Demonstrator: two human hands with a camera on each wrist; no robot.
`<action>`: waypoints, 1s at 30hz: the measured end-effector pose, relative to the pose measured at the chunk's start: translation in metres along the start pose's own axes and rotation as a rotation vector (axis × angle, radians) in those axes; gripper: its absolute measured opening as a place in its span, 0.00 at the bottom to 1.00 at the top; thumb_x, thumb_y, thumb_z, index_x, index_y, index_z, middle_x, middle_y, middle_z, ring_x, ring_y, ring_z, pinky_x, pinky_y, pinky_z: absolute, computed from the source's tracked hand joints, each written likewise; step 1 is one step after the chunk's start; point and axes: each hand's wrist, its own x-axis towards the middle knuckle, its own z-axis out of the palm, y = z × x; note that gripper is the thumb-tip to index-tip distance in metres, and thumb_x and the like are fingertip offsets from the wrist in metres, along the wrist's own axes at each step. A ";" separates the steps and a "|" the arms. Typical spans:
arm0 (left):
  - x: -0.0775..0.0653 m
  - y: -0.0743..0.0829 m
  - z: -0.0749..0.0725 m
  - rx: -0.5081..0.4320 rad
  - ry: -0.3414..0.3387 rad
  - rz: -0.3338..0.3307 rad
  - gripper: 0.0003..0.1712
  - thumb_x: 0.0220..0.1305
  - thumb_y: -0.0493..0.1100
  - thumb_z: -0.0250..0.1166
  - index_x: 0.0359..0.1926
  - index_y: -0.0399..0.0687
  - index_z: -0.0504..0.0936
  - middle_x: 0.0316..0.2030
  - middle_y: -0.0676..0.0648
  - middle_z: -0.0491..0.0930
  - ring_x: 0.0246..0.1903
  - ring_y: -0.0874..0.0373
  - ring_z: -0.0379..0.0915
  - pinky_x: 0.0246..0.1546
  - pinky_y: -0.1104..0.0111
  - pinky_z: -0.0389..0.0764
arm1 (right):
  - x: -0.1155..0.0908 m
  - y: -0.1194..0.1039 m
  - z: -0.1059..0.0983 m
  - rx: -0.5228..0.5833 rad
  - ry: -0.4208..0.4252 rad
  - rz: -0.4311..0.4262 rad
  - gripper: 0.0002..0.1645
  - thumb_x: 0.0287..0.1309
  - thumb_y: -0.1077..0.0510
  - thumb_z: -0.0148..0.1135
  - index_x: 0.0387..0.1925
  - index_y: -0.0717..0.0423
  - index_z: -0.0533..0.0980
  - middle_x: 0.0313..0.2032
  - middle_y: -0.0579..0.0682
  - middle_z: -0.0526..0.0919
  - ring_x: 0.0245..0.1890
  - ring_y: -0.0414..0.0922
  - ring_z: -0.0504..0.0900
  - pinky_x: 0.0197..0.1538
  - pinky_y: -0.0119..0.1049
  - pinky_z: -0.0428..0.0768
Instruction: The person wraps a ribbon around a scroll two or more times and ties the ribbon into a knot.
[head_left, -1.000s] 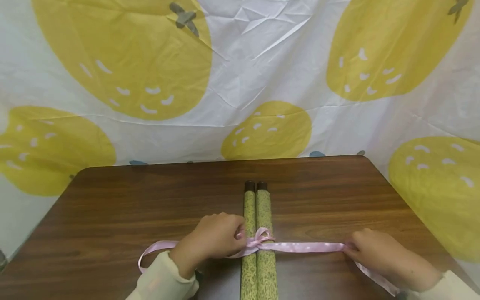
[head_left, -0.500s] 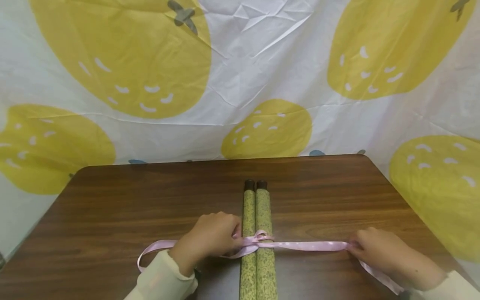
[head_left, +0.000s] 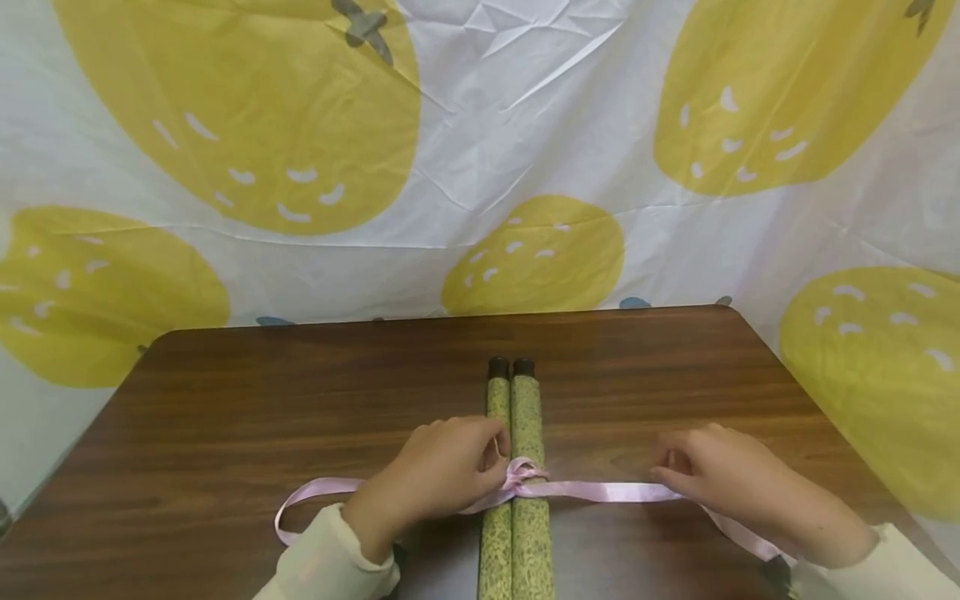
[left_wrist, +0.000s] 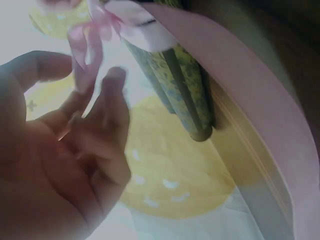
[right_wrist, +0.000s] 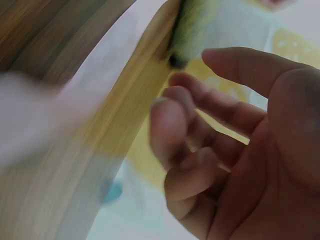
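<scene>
Two slim green patterned rolls with dark end caps lie side by side, pointing away from me. A pink satin ribbon crosses them, with a small looped knot on top. My left hand hovers over the left roll, its thumb and forefinger parted close to the knot. In the left wrist view a ribbon loop reaches between those fingertips. My right hand is raised at the ribbon's right tail, fingers loosely bent and thumb apart; the right wrist view shows nothing between them.
The brown wood-grain table has rounded far corners. A white cloth with yellow fruit prints hangs behind it and along the right side. The ribbon's left part forms a wide curve beside my left sleeve.
My right hand has let go of the ribbon's right tail and come slightly left and up. My left hand has loosened its pinch and moved right, closer to the knot.
</scene>
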 end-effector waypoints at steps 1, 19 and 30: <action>0.000 0.002 0.001 -0.001 0.019 0.014 0.03 0.54 0.49 0.60 0.32 0.60 0.77 0.26 0.61 0.76 0.24 0.67 0.69 0.21 0.67 0.71 | 0.006 -0.006 0.003 0.026 -0.001 -0.028 0.05 0.54 0.49 0.64 0.25 0.40 0.77 0.16 0.33 0.73 0.17 0.31 0.69 0.20 0.31 0.72; 0.000 0.030 0.030 0.064 0.061 0.141 0.12 0.50 0.53 0.69 0.37 0.62 0.86 0.31 0.58 0.71 0.22 0.68 0.65 0.18 0.74 0.66 | 0.068 -0.051 0.042 0.429 -0.077 -0.277 0.08 0.52 0.53 0.66 0.36 0.44 0.80 0.23 0.40 0.81 0.22 0.36 0.77 0.26 0.31 0.79; 0.000 0.029 0.028 0.025 0.105 0.142 0.04 0.50 0.48 0.69 0.29 0.63 0.87 0.28 0.59 0.72 0.21 0.69 0.65 0.18 0.75 0.66 | 0.071 -0.057 0.040 0.453 -0.092 -0.282 0.07 0.53 0.54 0.66 0.36 0.42 0.81 0.22 0.39 0.80 0.23 0.36 0.77 0.27 0.32 0.79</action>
